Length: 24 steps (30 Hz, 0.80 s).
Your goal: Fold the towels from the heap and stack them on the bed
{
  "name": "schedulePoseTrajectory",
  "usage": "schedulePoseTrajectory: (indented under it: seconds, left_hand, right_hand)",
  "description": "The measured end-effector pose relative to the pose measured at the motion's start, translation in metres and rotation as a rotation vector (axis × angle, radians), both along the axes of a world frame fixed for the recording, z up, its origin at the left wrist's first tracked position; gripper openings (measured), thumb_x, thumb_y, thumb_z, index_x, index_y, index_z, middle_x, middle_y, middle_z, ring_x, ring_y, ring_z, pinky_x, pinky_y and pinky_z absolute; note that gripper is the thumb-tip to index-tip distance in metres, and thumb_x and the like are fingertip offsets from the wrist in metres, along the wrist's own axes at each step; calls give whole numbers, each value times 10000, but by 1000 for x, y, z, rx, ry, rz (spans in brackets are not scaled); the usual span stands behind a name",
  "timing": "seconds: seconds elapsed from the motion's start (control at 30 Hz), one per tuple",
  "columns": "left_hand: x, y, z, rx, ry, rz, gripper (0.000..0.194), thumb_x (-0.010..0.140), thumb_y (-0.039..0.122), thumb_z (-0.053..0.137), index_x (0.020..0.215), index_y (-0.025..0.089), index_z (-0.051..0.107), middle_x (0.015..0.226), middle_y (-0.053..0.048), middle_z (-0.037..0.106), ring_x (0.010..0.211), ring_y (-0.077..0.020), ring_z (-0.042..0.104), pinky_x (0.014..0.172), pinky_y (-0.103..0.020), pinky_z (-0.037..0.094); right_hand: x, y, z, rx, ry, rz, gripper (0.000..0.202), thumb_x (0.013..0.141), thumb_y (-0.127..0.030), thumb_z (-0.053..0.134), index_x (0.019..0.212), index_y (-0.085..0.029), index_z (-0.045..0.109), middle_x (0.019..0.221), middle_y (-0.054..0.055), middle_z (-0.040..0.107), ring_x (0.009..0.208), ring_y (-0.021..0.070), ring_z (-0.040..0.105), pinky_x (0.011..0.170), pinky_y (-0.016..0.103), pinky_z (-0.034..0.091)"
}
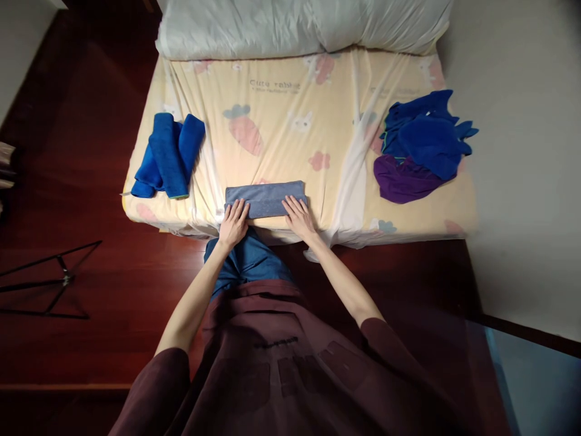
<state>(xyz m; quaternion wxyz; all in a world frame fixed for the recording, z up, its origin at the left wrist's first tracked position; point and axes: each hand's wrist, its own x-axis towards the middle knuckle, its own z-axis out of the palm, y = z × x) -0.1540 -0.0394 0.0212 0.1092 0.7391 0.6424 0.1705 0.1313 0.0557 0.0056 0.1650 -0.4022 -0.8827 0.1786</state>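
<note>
A grey-blue cloth (265,197), folded into a long flat strip, lies near the front edge of the bed (281,133). My left hand (235,223) rests on its left end, fingers spread and flat. On the right end lies my right hand (298,217), its fingers also apart and pressed on the cloth. Several folded or rolled blue cloths (167,154) are piled at the bed's left side. Toward the right side sits a loose heap of blue cloths (426,136) with a purple cloth (403,180) at its lower edge.
A pale grey quilt (304,27) lies across the far end of the bed. Thin translucent sheeting (354,181) covers the bed and hangs over the front edge. Black tripod legs (66,280) stand on the dark red floor at the left. A pale wall (521,151) borders the right.
</note>
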Motion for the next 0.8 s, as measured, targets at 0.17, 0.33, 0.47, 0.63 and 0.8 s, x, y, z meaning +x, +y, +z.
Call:
schedulePoseTrajectory:
  seconds: [0.17,0.33,0.47,0.63,0.8]
  left_hand:
    - [-19,-1,-3,3,-39,39,797,852,93,454,1643,167,388,1703,-110,317,1613,-289,239,1333,-562,172]
    - [-26,13,-1,-23,-55,65,718,909,56,358,1609,184,454,1668,-123,392,1595,-285,292,1327,-587,181]
    - [-32,13,4,-28,-45,36,679,922,57,352,1573,172,505,1632,-143,450,1568,-294,356,1321,-581,211]
    - [-40,-14,4,-36,-101,-27,682,872,58,420,1518,223,567,1589,-111,519,1523,-277,439,1316,-552,252]
    - [-48,-25,-2,3,-372,37,647,757,154,537,1395,186,642,1493,-135,611,1445,-285,526,1228,-527,412]
  right_hand:
    - [31,19,-13,-12,30,-76,711,895,-106,529,1599,-188,465,1666,83,429,1589,274,340,1349,582,183]
    - [24,34,-16,-23,20,-89,720,833,-41,514,1544,-149,535,1630,96,485,1565,256,386,1315,529,292]
    - [24,32,-8,-35,14,-85,705,825,5,475,1507,-142,578,1592,105,535,1534,258,433,1269,528,347]
    - [51,12,-5,-73,88,10,665,821,-21,550,1451,-212,640,1519,76,617,1442,285,531,1216,548,398]
    - [60,9,-18,-151,325,-129,681,719,-12,533,1339,-231,709,1386,61,705,1327,246,596,1176,475,472]
